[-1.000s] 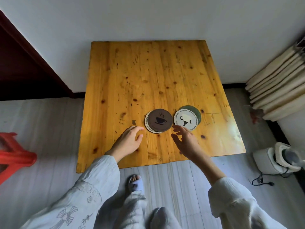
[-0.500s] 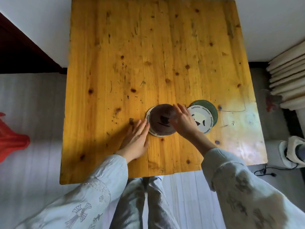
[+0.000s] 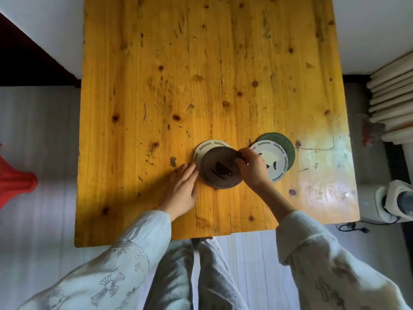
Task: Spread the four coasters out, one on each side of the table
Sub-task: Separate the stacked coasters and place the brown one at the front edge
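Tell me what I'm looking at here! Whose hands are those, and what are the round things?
A person wears a camera on their head, so you look down at their own two hands. Below is a wooden table with four round coasters in two overlapping pairs. The right hand has its grip on the edge of the brown coaster with a cup picture. That one lies on a cream coaster. The left hand touches the brown one's other edge. Beside them, a white coaster lies on a green coaster.
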